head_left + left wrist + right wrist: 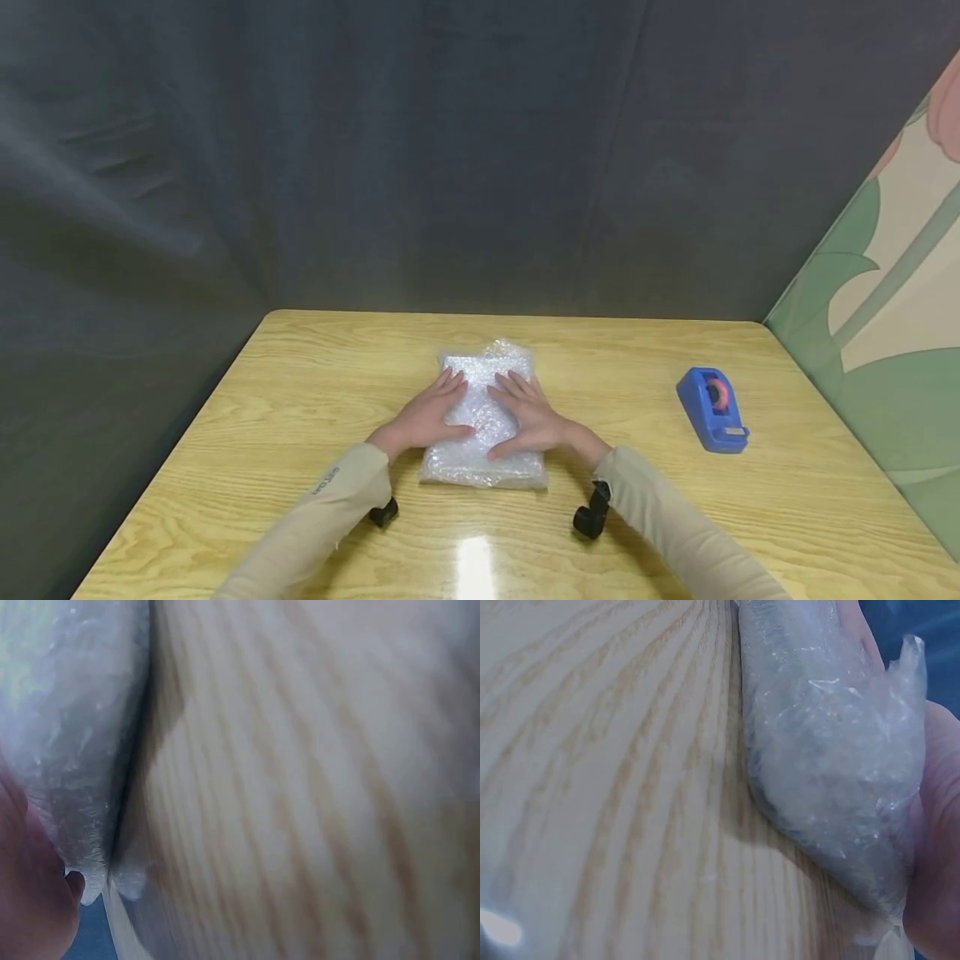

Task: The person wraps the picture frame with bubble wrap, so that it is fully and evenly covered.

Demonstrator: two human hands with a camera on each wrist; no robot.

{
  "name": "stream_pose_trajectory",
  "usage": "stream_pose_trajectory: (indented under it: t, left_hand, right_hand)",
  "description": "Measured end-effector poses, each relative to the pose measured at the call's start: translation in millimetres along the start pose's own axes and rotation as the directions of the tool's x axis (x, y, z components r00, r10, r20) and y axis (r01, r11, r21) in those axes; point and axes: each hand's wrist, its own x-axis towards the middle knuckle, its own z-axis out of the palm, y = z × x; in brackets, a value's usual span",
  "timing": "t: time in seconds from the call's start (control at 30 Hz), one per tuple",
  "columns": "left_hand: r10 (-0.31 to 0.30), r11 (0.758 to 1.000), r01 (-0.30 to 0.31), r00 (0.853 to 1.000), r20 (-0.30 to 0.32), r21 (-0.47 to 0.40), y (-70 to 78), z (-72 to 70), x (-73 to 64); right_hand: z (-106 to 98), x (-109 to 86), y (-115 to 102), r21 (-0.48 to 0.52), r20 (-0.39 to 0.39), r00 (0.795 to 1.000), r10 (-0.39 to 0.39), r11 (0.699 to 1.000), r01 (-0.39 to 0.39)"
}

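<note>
A flat rectangular bundle in clear bubble wrap [480, 417] lies on the wooden table; what is inside it is hidden. My left hand [429, 414] rests on its left side with fingers spread and thumb pointing inward. Across from it, my right hand [531, 419] lies on the right side, fingers also spread. In the left wrist view the wrapped bundle [67, 712] fills the upper left, with part of the left hand [34, 892] against it. The right wrist view shows the puffy wrap [832, 742] standing up at one edge beside the right hand [937, 847].
A blue tape dispenser [711, 412] with a pink-cored roll stands on the right of the table [300, 392]. Dark curtain [450, 167] hangs behind and at the left. Patterned fabric [885, 333] with leaves borders the right side.
</note>
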Motion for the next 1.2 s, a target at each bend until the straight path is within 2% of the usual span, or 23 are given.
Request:
stream_pose_trajectory:
  t: [0.17, 0.37, 0.57, 0.7, 0.77, 0.87, 1.0, 1.1, 1.2]
  left_hand:
    - [-0.014, 1.000, 0.014, 1.000, 0.022, 0.006, 2.5, -2.3, 1.5]
    - [-0.014, 1.000, 0.013, 1.000, 0.006, 0.011, 4.8, -7.2, 2.9]
    - [-0.046, 0.999, 0.046, 0.999, 0.001, 0.001, 5.5, -6.6, 7.7]
    - [-0.039, 0.999, 0.039, 0.999, 0.000, -0.020, 6.0, -3.9, 11.3]
    - [-0.037, 0.999, 0.037, 0.999, 0.005, -0.015, 5.3, -2.0, 13.0]
    - [-0.035, 0.999, 0.036, 0.999, 0.008, -0.010, 3.9, 0.0, 14.2]
    - [-0.055, 0.998, 0.055, 0.998, 0.018, -0.031, 3.3, -1.0, 12.9]
    - [-0.060, 0.997, 0.061, 0.998, 0.019, -0.050, 3.7, -2.8, 10.6]
    - [-0.059, 0.997, 0.060, 0.998, 0.016, -0.057, 3.8, -3.8, 8.5]
  right_hand:
    - [-1.2, 0.4, -0.6, 0.000, 0.006, 1.000, -0.006, 1.000, 0.006]
    - [-3.6, 5.0, 0.3, -0.001, 0.006, 0.999, -0.033, 0.999, 0.033]
    - [-3.1, 6.1, 3.6, -0.007, -0.020, 0.999, -0.026, 1.000, 0.026]
    - [-1.8, 2.6, 5.9, -0.034, -0.056, 0.998, -0.014, 0.999, 0.012]
    - [-1.9, -0.4, 6.7, -0.004, -0.094, 0.995, -0.023, 1.000, 0.022]
    - [-6.1, -8.6, 6.4, 0.122, -0.158, 0.987, -0.020, 0.992, 0.040]
    - [-18.8, -25.5, 10.2, 0.301, -0.234, 0.972, 0.021, 0.952, 0.052]
    - [-31.3, -41.8, 21.7, 0.353, -0.256, 0.964, 0.069, 0.935, 0.027]
    - [-45.5, -60.6, 38.2, 0.346, -0.266, 0.958, 0.107, 0.938, -0.008]
